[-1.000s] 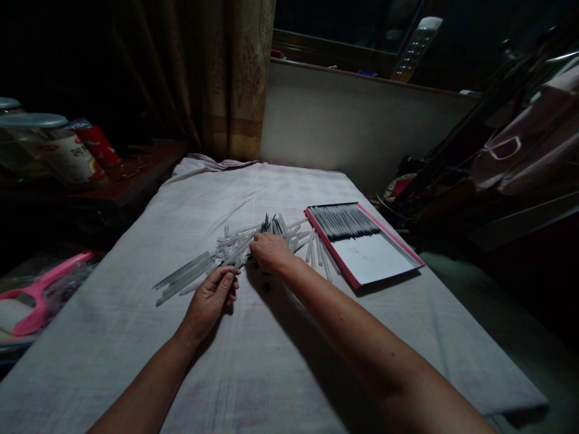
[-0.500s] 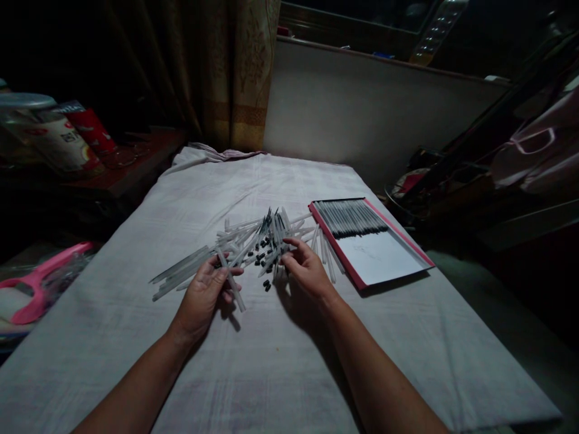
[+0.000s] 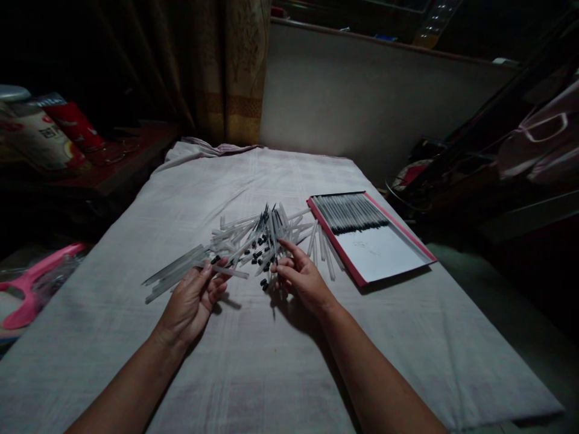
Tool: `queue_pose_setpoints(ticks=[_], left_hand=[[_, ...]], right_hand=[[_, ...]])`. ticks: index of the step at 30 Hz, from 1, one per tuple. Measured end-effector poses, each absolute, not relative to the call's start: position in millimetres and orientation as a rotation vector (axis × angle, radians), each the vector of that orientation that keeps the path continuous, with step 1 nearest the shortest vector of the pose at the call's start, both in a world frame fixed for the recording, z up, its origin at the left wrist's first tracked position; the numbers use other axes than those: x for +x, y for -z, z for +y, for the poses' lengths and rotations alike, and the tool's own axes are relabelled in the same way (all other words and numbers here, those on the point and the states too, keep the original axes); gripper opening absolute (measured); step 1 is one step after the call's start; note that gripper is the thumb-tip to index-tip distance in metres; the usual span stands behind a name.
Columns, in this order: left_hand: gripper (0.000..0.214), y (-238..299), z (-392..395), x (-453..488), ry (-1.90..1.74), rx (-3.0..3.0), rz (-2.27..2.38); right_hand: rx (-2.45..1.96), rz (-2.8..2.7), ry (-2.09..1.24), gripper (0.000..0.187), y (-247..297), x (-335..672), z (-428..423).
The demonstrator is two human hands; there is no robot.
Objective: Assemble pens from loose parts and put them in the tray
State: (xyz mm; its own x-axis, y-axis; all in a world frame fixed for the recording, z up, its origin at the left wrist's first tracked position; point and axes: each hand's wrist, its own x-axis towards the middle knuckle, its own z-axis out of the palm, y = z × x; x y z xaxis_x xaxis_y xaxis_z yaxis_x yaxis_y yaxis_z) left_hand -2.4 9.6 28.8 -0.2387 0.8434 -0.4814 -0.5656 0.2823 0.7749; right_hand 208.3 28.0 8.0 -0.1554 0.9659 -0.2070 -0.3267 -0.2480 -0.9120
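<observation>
Between the fingers and thumb of my left hand [image 3: 193, 296] is a translucent pen barrel [image 3: 233, 273], pointing right and nearly level. A small black piece shows by the thumb; I cannot tell if it is joined to the barrel. My right hand [image 3: 304, 278] pinches a thin dark pen refill [image 3: 280, 290], its lower end hanging under the fingers. Behind both hands lies a pile of clear pen barrels [image 3: 233, 232] with dark refills. Small black pen plugs [image 3: 265, 283] are scattered between the hands. Longer clear tubes [image 3: 169, 274] lie left of the pile, partly behind my left hand.
Right of the pile, a red-edged box lid [image 3: 337, 256] holds a row of finished-looking pens [image 3: 350, 212] on its white base. A pale checked cloth [image 3: 253, 374] covers the table. Pink-handled scissors-like item [image 3: 31, 289] and jars [image 3: 45, 135] stand off to the left.
My left hand has turned the barrel from steeply slanted to nearly level. My right hand has drawn a refill out at the pile's near side. The view has shifted slightly.
</observation>
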Motion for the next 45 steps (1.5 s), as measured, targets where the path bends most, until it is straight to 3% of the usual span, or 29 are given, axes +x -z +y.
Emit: queue_pose_setpoints(ticks=[4, 10, 32, 42, 45], left_hand=[[0.006, -33, 10, -2, -1.333, 0.279, 1.228], [0.013, -33, 8, 1, -1.311, 0.211, 1.201], [0.025, -34, 8, 4, -1.328, 0.137, 1.112], [0.025, -35, 3, 9, -1.284, 0.087, 1.094], [0.027, -36, 2, 13, -1.235, 0.022, 1.044]], right_hand=[[-1.015, -0.924, -1.554, 0.065, -6, 206, 28], [-0.946, -0.851, -1.323, 0.033, -13, 200, 25], [-0.807, -1.049, -1.109, 0.024, -24, 180, 4], [-0.875, -1.192, -1.039, 0.006, -15, 172, 3], [-0.95, -1.345, -0.984, 0.012, -11, 172, 7]])
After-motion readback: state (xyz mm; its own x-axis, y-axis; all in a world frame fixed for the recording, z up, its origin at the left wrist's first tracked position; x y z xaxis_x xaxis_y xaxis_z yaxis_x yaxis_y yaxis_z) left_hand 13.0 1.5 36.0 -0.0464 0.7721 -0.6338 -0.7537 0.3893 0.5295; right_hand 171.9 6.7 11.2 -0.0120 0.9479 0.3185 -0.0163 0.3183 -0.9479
